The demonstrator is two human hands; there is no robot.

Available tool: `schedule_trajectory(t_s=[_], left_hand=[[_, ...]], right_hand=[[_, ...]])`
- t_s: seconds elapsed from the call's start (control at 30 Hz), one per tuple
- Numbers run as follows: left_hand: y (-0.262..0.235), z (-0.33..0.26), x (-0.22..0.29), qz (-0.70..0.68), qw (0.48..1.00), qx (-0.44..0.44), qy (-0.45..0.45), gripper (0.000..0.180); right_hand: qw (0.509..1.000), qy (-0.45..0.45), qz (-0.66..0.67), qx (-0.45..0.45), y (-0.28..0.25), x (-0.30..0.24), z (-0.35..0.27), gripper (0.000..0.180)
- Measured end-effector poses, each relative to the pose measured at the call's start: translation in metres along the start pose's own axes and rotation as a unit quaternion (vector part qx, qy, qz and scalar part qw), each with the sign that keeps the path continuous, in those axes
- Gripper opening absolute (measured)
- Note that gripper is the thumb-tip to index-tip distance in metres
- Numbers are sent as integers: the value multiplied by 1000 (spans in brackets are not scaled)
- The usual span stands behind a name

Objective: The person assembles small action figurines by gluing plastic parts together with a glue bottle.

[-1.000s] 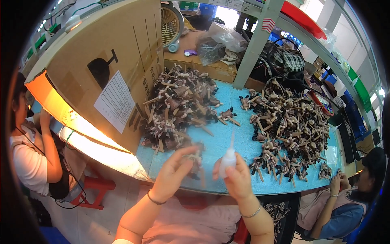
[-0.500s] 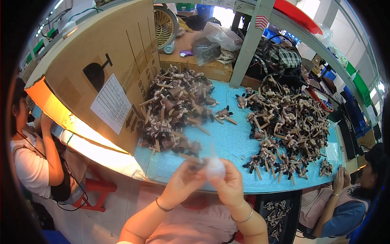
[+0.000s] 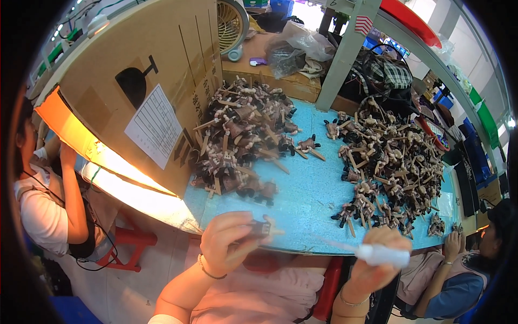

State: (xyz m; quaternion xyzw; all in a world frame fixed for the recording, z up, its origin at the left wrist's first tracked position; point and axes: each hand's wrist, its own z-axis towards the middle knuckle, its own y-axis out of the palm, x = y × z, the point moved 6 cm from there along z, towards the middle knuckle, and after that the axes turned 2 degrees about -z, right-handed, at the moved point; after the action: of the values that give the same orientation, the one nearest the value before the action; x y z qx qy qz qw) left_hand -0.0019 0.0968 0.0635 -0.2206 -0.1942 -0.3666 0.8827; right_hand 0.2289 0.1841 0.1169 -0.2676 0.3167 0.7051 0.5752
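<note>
a: where is free room?
b: a bare blue strip of the table [image 3: 313, 200] between 2 piles [image 3: 243, 135], near the front edge.
a: and the hands?
b: left hand [image 3: 229, 240] pinches a small figure [image 3: 259, 229]; right hand [image 3: 377, 264] grips a white bottle [image 3: 380, 254], over the edge.

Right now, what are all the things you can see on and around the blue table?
Table: one, light blue, centre.
Left pile of small figures: many, brown and tan, beside the cardboard.
Right pile of small figures: many, brown and tan, right side of the table.
Cardboard box wall: one, brown, left, with a white paper sheet stuck on.
Fan: one, pale, top.
Plastic bag: one, clear, top centre.
Stool: one, red, lower left.
Other people: two, at the left and right edges.
Left hand: holds one small brown figure.
Right hand: holds a white bottle, blurred.
</note>
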Motion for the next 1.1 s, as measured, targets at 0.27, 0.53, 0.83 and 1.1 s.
schedule_trajectory(t_s=[0.27, 0.53, 0.83, 1.1], left_hand=[[-2, 4, 12, 53, 996, -25, 68, 49], [-2, 2, 12, 52, 996, -28, 63, 52], [-2, 3, 11, 41, 997, -30, 55, 50], [-3, 1, 9, 43, 997, -33, 49, 51]], right_hand=[[968, -171, -178, -55, 13, -43, -22, 48], [969, -148, -188, -63, 25, -43, -21, 50], [974, -126, -174, -70, 24, -40, -23, 50], [975, -111, -171, -87, 25, -39, -23, 50]])
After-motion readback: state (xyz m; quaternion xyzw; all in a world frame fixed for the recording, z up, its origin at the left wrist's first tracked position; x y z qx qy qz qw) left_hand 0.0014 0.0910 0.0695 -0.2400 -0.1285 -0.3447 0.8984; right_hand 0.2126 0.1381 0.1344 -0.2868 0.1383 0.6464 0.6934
